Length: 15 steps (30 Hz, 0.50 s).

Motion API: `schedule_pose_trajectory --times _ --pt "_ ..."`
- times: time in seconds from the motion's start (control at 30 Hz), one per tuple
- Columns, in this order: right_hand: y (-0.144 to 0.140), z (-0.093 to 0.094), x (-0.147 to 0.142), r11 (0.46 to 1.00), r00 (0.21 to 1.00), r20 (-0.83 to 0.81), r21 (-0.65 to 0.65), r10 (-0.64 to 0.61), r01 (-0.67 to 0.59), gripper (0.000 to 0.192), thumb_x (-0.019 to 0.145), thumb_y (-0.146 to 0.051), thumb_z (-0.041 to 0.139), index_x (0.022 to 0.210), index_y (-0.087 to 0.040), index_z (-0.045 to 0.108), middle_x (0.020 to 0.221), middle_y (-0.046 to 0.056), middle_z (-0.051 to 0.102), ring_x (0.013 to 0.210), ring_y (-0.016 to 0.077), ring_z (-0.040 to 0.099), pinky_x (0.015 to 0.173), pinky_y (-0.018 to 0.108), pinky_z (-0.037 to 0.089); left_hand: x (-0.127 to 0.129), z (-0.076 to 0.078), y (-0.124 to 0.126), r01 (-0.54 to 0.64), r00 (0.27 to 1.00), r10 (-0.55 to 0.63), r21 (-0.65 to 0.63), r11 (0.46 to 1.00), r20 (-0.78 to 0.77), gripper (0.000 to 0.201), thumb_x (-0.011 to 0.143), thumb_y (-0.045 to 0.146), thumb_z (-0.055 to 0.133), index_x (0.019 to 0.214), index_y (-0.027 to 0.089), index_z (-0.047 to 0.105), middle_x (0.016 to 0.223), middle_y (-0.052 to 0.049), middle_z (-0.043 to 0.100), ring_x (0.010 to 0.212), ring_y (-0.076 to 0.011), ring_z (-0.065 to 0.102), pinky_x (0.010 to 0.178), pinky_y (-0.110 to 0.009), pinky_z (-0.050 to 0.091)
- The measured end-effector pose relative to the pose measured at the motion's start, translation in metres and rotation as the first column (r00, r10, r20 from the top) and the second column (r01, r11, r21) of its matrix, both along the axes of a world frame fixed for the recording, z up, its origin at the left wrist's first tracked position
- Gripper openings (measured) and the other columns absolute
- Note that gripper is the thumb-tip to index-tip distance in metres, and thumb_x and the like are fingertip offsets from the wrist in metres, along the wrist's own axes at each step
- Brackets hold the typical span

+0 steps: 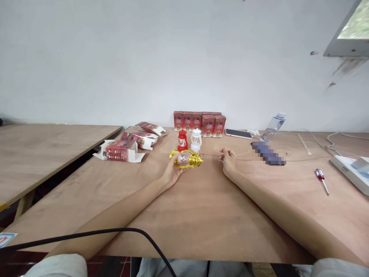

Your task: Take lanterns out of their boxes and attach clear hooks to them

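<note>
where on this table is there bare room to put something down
Bare wood lies near the table's front edge, between the two forearms, and between the right hand and the screwdriver. It is crowded at the back: red boxes, small lanterns, phone.

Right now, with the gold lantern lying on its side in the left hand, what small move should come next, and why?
Probably bring the right hand toward the gold lantern. The left hand already steadies it on the table, lying on its side with its gold end facing right. The right fingers pinch something thin, too small to identify, and a clear gap still separates it from that end.
</note>
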State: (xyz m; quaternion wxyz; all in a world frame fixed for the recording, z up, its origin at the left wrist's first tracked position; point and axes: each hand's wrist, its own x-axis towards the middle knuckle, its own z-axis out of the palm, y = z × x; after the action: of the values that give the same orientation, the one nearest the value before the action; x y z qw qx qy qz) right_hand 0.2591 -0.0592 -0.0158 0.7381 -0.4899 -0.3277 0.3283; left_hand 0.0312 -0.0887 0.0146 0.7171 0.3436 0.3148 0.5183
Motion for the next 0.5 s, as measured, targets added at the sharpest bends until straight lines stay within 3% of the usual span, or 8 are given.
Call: schedule_pose_trajectory --times 0.13,0.2,0.33,0.4,0.5 --pt "0.007 -0.002 0.013 0.998 0.998 -0.005 -0.009 0.07 -0.07 0.036 0.06 -0.046 0.071 0.068 -0.021 0.047 0.052 -0.009 0.048 0.034 0.0033 0.033 0.03 0.017 0.026 -0.002 0.002 0.001 0.065 0.997 -0.064 -0.043 0.997 0.035 0.029 0.086 0.039 0.05 0.1 0.016 0.06 0.099 -0.007 0.068 0.089 -0.0175 0.065 0.075 -0.028 0.055" --pt "0.008 -0.002 0.017 0.997 0.997 -0.023 -0.005 0.075 -0.075 0.036 0.056 -0.039 0.075 0.072 -0.021 0.049 0.053 -0.008 0.052 0.037 0.005 0.041 0.033 0.018 0.033 -0.002 0.002 0.001 0.098 0.994 -0.095 -0.043 0.994 0.051 0.031 0.086 0.042 0.051 0.1 0.016 0.06 0.099 -0.007 0.068 0.091 -0.0185 0.065 0.076 -0.029 0.055" --pt "0.009 -0.002 0.021 0.988 0.98 -0.129 0.048 0.151 -0.145 0.046 0.046 -0.024 0.081 0.078 -0.022 0.049 0.071 -0.001 0.066 0.069 0.0132 0.066 0.06 0.024 0.055 -0.003 0.002 0.002 0.13 0.991 -0.129 -0.031 0.991 0.027 0.04 0.081 0.051 0.055 0.098 0.016 0.06 0.098 -0.008 0.068 0.092 -0.0207 0.065 0.076 -0.032 0.055" --pt "0.008 -0.003 0.02 0.975 0.967 -0.132 0.091 0.216 -0.205 0.047 0.047 -0.022 0.082 0.081 -0.022 0.049 0.08 0.0 0.069 0.082 0.0153 0.068 0.071 0.027 0.056 -0.004 0.001 0.003 0.13 0.991 -0.13 -0.039 0.991 0.01 0.041 0.079 0.053 0.056 0.096 0.016 0.06 0.097 -0.009 0.068 0.092 -0.0215 0.065 0.075 -0.032 0.055" --pt "0.006 -0.005 0.017 0.956 0.956 -0.067 0.092 0.284 -0.277 0.041 0.055 -0.031 0.08 0.084 -0.022 0.053 0.083 0.001 0.07 0.082 0.0155 0.069 0.073 0.029 0.057 -0.004 0.001 0.003 0.14 0.99 -0.138 -0.059 0.988 0.038 0.038 0.082 0.051 0.054 0.094 0.016 0.061 0.094 -0.008 0.068 0.089 -0.0202 0.065 0.074 -0.03 0.054"
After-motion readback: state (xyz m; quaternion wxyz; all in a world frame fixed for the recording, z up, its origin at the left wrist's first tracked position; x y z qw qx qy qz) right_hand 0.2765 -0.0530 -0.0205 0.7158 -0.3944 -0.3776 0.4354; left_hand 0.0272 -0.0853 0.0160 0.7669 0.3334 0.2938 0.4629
